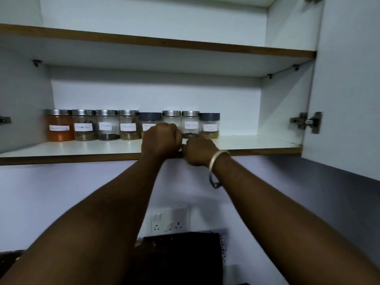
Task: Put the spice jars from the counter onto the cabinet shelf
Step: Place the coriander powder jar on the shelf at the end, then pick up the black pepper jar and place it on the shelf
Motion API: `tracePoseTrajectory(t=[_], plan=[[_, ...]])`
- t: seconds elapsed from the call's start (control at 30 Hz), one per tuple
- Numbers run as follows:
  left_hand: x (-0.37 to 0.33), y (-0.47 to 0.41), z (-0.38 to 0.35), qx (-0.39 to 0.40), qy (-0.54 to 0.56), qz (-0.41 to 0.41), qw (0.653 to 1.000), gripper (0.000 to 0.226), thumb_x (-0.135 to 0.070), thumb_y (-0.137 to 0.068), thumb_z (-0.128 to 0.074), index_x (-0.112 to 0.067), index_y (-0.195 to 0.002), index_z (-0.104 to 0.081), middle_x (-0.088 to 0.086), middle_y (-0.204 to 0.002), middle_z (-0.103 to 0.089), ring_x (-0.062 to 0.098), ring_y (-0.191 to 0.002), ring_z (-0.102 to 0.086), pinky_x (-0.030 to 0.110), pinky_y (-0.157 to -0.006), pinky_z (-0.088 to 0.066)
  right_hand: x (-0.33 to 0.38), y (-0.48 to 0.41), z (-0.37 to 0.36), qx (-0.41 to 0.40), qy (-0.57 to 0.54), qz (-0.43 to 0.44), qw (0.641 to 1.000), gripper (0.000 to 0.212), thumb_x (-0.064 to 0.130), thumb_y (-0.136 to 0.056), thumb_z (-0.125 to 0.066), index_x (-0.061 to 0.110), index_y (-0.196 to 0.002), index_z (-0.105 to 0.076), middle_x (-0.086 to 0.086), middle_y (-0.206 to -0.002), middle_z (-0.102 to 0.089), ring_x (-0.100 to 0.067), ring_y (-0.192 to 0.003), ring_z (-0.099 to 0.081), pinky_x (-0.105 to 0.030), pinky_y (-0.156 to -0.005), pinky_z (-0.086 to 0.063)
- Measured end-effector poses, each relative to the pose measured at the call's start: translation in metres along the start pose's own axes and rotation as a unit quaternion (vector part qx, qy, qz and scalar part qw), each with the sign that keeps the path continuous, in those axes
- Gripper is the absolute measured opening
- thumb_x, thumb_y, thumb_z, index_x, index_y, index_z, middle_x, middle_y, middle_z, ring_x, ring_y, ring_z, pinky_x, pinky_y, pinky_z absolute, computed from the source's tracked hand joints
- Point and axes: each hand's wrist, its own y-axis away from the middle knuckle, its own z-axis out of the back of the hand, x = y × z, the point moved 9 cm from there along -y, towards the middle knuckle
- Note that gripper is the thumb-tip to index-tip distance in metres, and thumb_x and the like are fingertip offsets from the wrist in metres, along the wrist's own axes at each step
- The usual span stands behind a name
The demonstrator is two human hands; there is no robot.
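Eight spice jars (129, 125) stand in a row at the back of the cabinet shelf (82, 149). They stand close, side by side, and each has a white label. The jar on the far left (59, 125) is full of orange powder. Six jars have shiny silver lids and two have dark lids. One dark lid is on the fifth jar (150, 118) and one is on the last jar on the right (209, 126).

Both arms reach up to the shelf. The left hand (161, 138) is curled in front of the fifth jar and the sixth jar (171, 117) and hides their lower parts. I cannot tell if its grip is on a jar. The right hand (198, 151) is curled at the front edge of the shelf, just under the seventh jar (190, 122). I cannot tell if its grip has anything in it. The two hands are right next to each other. A silver bangle (218, 159) is on the right wrist.

The cabinet door (349, 99) is open on the right, with a metal hinge (306, 121). Below the shelf, a white socket plate (170, 219) is on the wall.
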Motion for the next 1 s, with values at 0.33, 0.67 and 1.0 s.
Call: tracePoseTrajectory(t=[0.33, 0.67, 1.0], plan=[[-0.003, 0.170, 0.047, -0.028, 0.234, 0.028, 0.971, 0.036, -0.029, -0.103, -0.049, -0.008, -0.093, -0.077, 0.006, -0.091, -0.077, 0.022, -0.090, -0.068, 0.035, -0.079, -0.051, 0.086, 0.158, -0.082, -0.173, -0.361, 0.025, 0.916, 0.037, 0.007, -0.084, -0.064, 0.001, -0.121, -0.063, -0.017, -0.119, -0.063, -0.036, -0.116, -0.058, -0.048, -0.092, -0.053], [0.141, 0.529, -0.002, 0.342, 0.129, 0.349, 0.863, 0.026, -0.020, -0.107, -0.052, -0.007, -0.123, -0.069, 0.016, -0.120, -0.072, 0.034, -0.113, -0.068, 0.040, -0.094, -0.052, 0.246, 0.286, -0.364, 0.143, -0.275, 0.052, 0.949, 0.042, 0.043, -0.090, -0.058, 0.019, -0.124, -0.059, -0.006, -0.129, -0.063, -0.030, -0.125, -0.053, -0.042, -0.109, -0.039], [0.123, 0.684, -0.016, 0.578, 0.204, 0.424, 0.666, 0.074, -0.018, -0.099, -0.069, -0.015, -0.162, -0.030, 0.015, -0.157, -0.049, 0.031, -0.145, -0.048, 0.046, -0.123, -0.035, 0.264, 0.347, -0.483, 0.389, -0.181, 0.080, 0.900, 0.081, 0.045, -0.094, -0.066, 0.048, -0.159, -0.018, -0.001, -0.170, 0.021, -0.042, -0.152, -0.020, -0.053, -0.123, -0.028]])
